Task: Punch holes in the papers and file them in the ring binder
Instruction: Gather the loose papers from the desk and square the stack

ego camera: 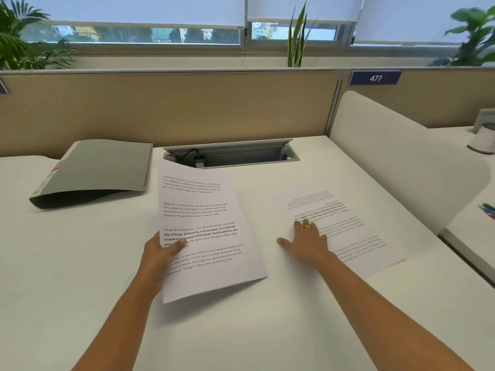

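Observation:
My left hand [160,253] grips a printed sheet of paper [206,231] by its left edge, thumb on top, and holds it tilted above the white desk. A second printed sheet [345,228] lies flat on the desk to the right, its text upside down to me. My right hand [305,241] rests flat on that sheet's left edge with fingers spread; a gold ring is on one finger. A grey ring binder [99,170] lies shut at the back left of the desk. No hole punch is in view.
An open cable tray [233,153] with a plug is set into the desk behind the held sheet. A beige partition [166,108] runs along the back. A white divider [396,162] stands on the right, with a cup [483,140] and pens [488,210] beyond it.

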`<state>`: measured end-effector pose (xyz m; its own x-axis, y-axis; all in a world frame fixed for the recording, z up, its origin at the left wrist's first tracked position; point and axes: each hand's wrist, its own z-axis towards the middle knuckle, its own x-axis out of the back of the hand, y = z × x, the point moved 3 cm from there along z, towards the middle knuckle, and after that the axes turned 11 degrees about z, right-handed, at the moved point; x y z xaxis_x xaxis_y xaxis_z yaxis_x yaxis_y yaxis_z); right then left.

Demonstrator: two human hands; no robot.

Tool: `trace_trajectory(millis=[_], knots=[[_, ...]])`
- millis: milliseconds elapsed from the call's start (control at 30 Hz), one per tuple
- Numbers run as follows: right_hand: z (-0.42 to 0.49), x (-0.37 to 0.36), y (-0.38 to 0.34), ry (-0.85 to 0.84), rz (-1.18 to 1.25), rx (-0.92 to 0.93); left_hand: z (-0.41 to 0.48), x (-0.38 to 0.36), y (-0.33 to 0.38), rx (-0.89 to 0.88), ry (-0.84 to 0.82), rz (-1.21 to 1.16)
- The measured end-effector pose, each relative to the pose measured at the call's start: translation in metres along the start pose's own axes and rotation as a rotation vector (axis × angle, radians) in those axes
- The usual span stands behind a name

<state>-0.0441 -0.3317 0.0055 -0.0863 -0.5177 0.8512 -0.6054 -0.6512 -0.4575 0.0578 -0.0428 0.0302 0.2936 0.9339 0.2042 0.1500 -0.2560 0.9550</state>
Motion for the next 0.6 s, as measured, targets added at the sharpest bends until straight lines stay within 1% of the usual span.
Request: trace_trajectory(millis=[133,233,300,433,500,600], knots=[[0.000,0.004,-0.009,-0.079,0.045,0.206,-0.002,0.010,0.000,0.021,0.031,-0.001],[-0.001,0.012,-0.014,-0.140,0.015,0.293,-0.002,0.018,0.001,0.030,0.053,-0.009],[0.002,0.019,-0.016,-0.129,-0.054,0.293,-0.001,0.022,0.001,0.033,0.067,-0.015],[0.008,0.028,-0.016,-0.031,-0.143,0.230,-0.001,0.026,-0.002,0.043,0.079,-0.025],[0.010,0.027,-0.013,-0.013,-0.122,0.197,-0.002,0.028,-0.004,0.051,0.081,-0.025],[0.012,0.031,-0.009,-0.017,-0.030,0.162,-0.001,0.030,-0.007,0.065,0.088,-0.027]])
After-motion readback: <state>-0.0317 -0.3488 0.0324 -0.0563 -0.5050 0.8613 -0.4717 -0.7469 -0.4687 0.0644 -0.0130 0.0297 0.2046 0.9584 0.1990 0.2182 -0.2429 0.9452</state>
